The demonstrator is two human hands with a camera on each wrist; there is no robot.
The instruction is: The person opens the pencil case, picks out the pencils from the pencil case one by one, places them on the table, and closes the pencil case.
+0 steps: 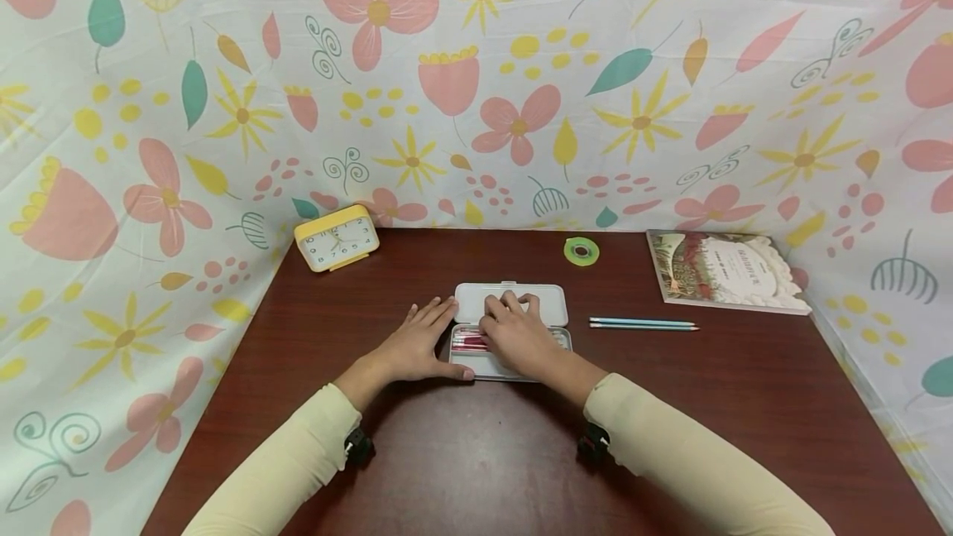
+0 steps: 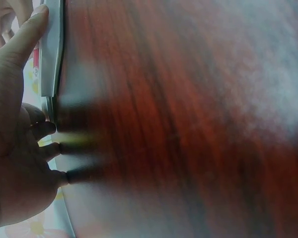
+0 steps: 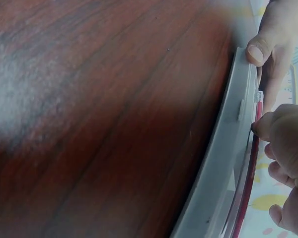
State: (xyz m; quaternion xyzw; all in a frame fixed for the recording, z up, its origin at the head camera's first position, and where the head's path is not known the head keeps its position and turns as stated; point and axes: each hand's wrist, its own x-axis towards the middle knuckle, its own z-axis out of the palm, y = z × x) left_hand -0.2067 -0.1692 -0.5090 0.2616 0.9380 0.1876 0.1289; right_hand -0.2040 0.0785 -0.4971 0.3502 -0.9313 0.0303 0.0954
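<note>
A white pencil case [image 1: 491,366] lies open on the table, its lid [image 1: 549,301] folded back. Several red pencils [image 1: 467,344] lie in its rear section. My left hand [image 1: 413,350] rests at the case's left side with straight, spread fingers; its thumb [image 2: 37,22] presses the front left edge. Over the tray, my right hand [image 1: 521,346] has its fingers curled down and covers much of the right half. In the right wrist view, its thumb meets a red pencil [image 3: 248,183] that runs along the case; the other fingertips are partly hidden.
Two light blue pencils [image 1: 640,324] lie right of the case. Farther back are a green tape roll [image 1: 581,251] and a book [image 1: 725,271]. A yellow alarm clock [image 1: 337,238] stands at the back left. Patterned cloth [image 1: 476,106] encloses the table's back and sides.
</note>
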